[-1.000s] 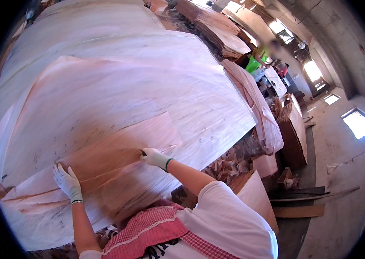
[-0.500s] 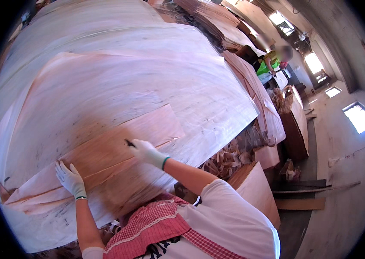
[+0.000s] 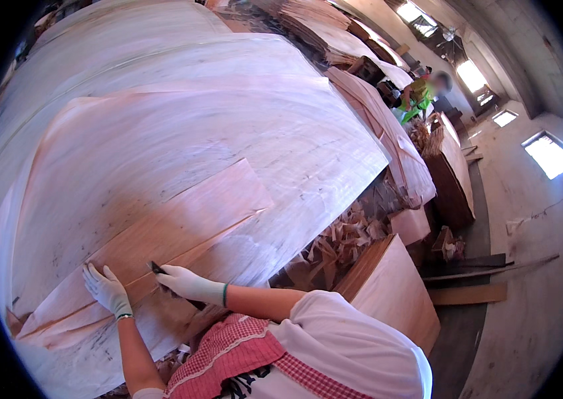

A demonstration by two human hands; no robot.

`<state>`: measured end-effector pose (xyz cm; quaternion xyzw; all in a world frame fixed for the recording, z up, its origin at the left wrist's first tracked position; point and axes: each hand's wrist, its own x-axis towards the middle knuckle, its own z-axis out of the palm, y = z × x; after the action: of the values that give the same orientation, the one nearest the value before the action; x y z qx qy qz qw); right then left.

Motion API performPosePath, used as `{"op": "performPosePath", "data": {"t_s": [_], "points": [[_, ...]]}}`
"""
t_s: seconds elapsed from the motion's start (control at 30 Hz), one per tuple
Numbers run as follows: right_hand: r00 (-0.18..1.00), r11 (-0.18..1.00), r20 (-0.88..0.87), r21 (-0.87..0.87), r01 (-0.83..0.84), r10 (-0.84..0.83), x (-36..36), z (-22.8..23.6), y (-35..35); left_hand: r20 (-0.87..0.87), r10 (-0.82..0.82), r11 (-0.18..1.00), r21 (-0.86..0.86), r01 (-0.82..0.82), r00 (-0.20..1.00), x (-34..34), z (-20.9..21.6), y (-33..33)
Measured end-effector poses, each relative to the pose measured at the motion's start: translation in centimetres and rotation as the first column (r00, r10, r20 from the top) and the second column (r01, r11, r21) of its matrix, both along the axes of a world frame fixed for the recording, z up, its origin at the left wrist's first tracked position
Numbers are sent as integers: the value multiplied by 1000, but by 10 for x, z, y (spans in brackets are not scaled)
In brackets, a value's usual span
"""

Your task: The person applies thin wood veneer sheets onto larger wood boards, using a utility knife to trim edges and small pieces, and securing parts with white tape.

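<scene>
A long, thin, pink-tan strip of wood (image 3: 195,206) lies on a big, flat, pale wood sheet (image 3: 308,159), nr the edge by the person's tummy. Its R end stops well short of the sheet's R corner. A line runs along the strip's near side; can't tell if it's a fold or a split.

The white-gloved left hand (image 3: 105,290) is open and flat on the strip, fingers a bit spread, gripping nothing, prob. b/c pressing there stops it sliding. The white-gloved right hand (image 3: 191,284) is closed round a slim, dark tool (image 3: 155,267), tip poking out in front, prob. so it can be aimed. Can't tell if the tip touches wood.

Past the sheet's R edge: curly tan wood scraps (image 3: 341,243), then a neat, thick, tan wood stack (image 3: 398,292). Farther off, a co-worker in bright green (image 3: 421,96).
</scene>
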<state>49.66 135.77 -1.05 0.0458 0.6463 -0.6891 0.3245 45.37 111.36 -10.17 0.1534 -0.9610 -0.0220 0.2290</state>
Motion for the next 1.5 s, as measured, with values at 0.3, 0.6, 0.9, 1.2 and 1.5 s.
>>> {"op": "performPosePath", "data": {"t_s": [0.3,0.6,0.9,1.2,1.5], "points": [[980,977,49,-84,196,-192,21,34,60,-155,-52,999,-11,51,987,4,8,4],[981,907,-144,-384,-174,127,21,175,38,-111,-421,545,763,349,900,56,88,35],[906,668,-87,-647,-368,415,49,201,-56,-294,-871,-470,731,-494,393,101,216,186],[890,716,-121,-551,-429,440,70,190,-55,-475,-794,-604,684,-408,380,107,202,152],[917,704,-60,-622,-344,395,80,156,-71,-414,-799,-584,709,-395,437,124,231,179]]}}
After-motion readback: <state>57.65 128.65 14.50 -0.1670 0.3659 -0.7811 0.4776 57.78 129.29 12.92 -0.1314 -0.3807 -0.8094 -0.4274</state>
